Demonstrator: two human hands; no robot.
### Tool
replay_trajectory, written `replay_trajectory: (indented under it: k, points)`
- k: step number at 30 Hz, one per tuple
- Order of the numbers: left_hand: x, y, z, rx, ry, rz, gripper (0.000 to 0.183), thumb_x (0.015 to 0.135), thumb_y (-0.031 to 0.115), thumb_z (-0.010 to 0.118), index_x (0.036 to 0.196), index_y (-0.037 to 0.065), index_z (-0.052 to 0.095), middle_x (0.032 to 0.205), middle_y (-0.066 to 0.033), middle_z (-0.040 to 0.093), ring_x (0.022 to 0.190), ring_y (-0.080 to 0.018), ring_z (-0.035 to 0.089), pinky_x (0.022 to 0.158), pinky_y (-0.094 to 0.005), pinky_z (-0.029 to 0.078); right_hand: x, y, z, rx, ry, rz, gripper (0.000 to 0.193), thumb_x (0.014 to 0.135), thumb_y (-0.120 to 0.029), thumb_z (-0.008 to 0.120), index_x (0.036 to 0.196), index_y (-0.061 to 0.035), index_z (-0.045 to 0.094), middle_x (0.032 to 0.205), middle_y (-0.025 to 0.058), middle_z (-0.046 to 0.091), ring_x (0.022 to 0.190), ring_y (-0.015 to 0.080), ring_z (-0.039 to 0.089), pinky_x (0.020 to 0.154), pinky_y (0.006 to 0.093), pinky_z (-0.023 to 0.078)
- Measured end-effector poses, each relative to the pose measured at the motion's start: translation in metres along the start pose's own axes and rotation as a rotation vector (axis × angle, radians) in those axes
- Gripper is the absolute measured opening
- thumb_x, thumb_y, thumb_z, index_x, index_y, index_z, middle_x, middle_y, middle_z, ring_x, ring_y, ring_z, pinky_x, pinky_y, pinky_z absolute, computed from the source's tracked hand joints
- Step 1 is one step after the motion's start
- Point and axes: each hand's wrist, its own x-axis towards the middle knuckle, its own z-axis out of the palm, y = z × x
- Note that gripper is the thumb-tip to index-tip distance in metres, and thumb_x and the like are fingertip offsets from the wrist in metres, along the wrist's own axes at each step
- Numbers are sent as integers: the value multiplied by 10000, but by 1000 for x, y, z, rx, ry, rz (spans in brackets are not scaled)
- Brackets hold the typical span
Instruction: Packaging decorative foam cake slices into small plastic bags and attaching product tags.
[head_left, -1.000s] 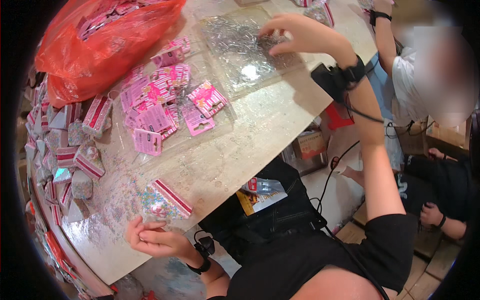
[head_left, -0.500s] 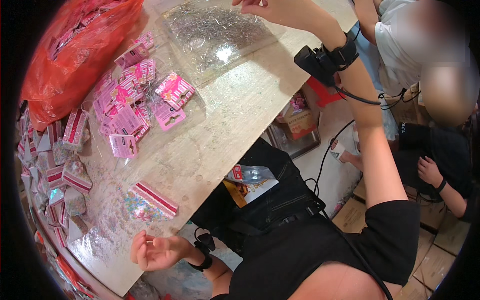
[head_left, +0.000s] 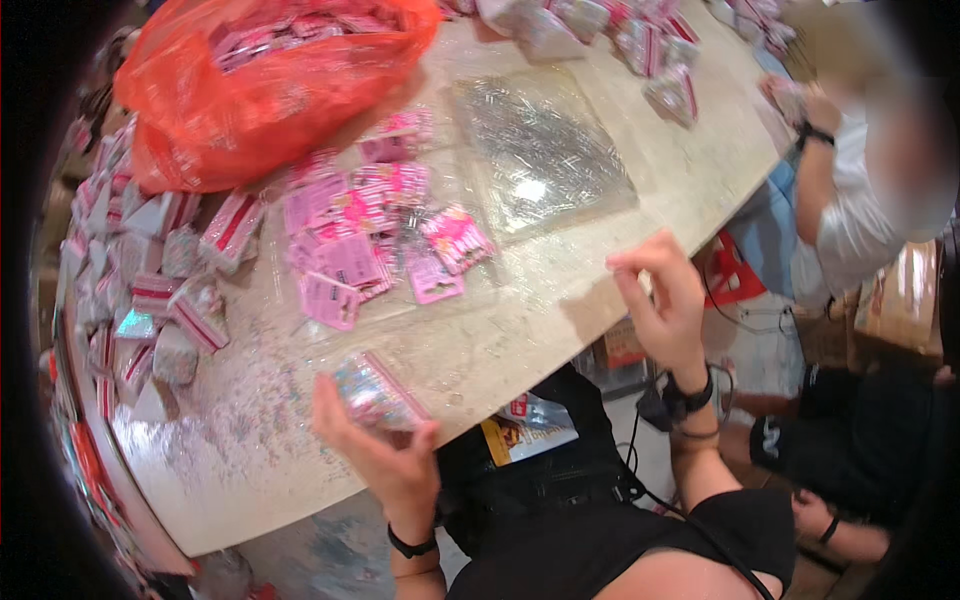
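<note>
My left hand [head_left: 385,465] reaches over the table's near edge, thumb and fingers closed around a small wedge-shaped clear pouch [head_left: 372,388]. The pouch has a pink-striped edge and shiny, multicoloured bits inside. My right hand [head_left: 665,300] is raised above the table's right edge, thumb and forefinger pinched together; anything between their tips is too small to make out. Beyond the left hand lies a pile of pink printed cards [head_left: 345,255] on a clear plastic sheet. A shallow clear tray [head_left: 612,200] of thin silvery pieces stands between the cards and the right hand.
A red plastic bag [head_left: 250,130] full of pink cards stands at the far left. Filled wedge pouches [head_left: 150,290] heap along the left edge, and more pouches [head_left: 645,45] lie at the back. Co-workers sit at the right; one person's hand [head_left: 815,105] is at the table.
My right hand has come back from over the tray to the table's near right side, its fingers now pinched. The left hand has moved up onto the pouch. The view has shifted.
</note>
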Motion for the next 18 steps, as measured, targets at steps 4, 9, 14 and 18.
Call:
replay_trajectory:
  k: [4,9,14,18]
  points:
    - [6,22,-6,-167,-163,39,1174,716,736,590,1456,-54,139,1502,-284,110,1399,-425,122,1122,-512,139,1,-20,34,90,-50,-23,216,752,71,690,933,-47,695,788,62,572,720,167,554,640,263,449]
    - [11,-19,-65,-14,58,-125,1130,759,733,546,1465,-44,128,1501,-253,184,1402,-384,177,1134,-492,135,8,-17,50,71,-45,-39,239,733,83,704,935,-45,697,774,70,566,701,173,567,622,254,460]
    - [53,-55,-141,397,45,-7,693,898,411,570,1382,-27,336,1383,-211,393,1303,-345,361,1087,-435,256,7,-2,60,235,71,34,221,750,102,688,938,-7,651,800,92,573,699,168,593,614,241,474]
    - [116,-23,-120,409,-365,431,392,858,97,619,1224,13,510,1207,-166,525,1120,-345,508,966,-399,399,8,0,57,366,26,97,174,790,109,653,931,10,629,863,113,597,740,177,628,649,259,517]
